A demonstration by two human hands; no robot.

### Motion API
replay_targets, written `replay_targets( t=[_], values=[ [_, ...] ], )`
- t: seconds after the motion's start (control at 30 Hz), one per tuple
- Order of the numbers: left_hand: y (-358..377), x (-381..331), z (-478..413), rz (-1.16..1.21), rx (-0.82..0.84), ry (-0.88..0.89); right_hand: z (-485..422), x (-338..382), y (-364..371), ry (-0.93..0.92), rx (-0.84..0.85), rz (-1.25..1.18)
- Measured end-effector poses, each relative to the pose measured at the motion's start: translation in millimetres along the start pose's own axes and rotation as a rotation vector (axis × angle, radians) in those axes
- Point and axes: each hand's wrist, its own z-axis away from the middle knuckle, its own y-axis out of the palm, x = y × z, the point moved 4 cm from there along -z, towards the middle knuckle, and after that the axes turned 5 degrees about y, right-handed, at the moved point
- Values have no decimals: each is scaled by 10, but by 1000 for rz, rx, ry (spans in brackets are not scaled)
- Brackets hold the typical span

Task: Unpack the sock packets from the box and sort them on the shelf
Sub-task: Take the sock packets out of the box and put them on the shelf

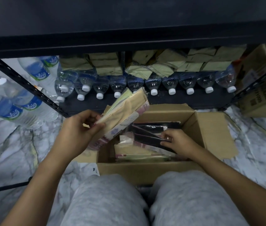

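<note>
Head view shows a stack of pale sock packets point(124, 111) lifted clear of the box point(145, 170), slanting up toward the row of water bottles point(171, 85) on the lower shelf point(194, 100). The left hand point(78, 129) holds the stack by its near end only, fingers and thumb curled round it, so the far end hangs unsupported. The glossy wrappers look slippery, and the outer packets could fan out and slide off, falling onto the floor or back into the box.

Inside the box, the right hand point(178, 141) pinches the edge of the dark packets point(148, 134), fingertips closed on them. They stand packed tightly together, so pulling on one may drag its neighbours along or tear the thin film. More pale packets point(135, 150) lie beneath and could get mixed with the dark ones, which would undo the sorting.

Little free room shows on the shelf in front of the bottles. A careless push of the stack could topple them, or crush the brown paper bundles point(106, 66) behind.
</note>
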Motion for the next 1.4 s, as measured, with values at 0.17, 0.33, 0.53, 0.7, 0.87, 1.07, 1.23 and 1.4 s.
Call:
replay_targets(
  t=[0.17, 0.33, 0.53, 0.7, 0.87, 1.07, 1.23, 1.4],
  values=[
    [-389, -93, 126, 123, -134, -65, 305, 289, -591, 17, -160, -160],
    [-937, -369, 401, 350, -351, -68, 717, 785, -1149, -19, -278, -337],
    [-1576, -501, 446, 631, -520, -120, 1054, 1597, -1728, -141, -410, -475],
    [-1992, -591, -7, 727, -544, -141, 859, 2352, -2174, -212, -499, -644],
    [-2235, -676, -765, 718, -492, -211, 195, 2900, -2408, -132, -437, -768],
    [-2346, -506, -1573, 657, -417, -330, -719, 3290, -2430, 23, -383, -804],
    [-2334, -287, -1976, 504, -401, -362, -1259, 3366, -2367, 102, -430, -712],
    [-2251, -250, -2195, 66, -392, -311, -1468, 3386, -2346, 117, -533, -511]
  ],
)
